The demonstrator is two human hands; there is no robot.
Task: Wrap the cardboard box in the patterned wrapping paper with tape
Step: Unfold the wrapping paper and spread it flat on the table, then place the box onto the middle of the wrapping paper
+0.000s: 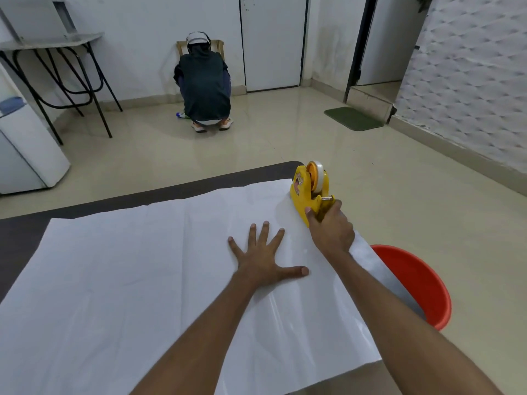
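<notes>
Pinning the wrapping paper (142, 266), spread white side up over the table (85, 206), under the flat, splayed left hand (261, 259), likely against sliding, while gripping the tape dispenser (309, 186) at its right edge in the right hand (332, 228); cardboard box unseen.

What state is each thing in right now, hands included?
Large white sheet of wrapping paper: spread flat on the dark table, plain side up.
Yellow plastic tape dispenser: upright at the paper's far corner, roll loaded.
Left hand: flat, fingers spread, pressing the paper.
Right hand: gripping the dispenser.
Round red plastic bucket: on the floor.
</notes>
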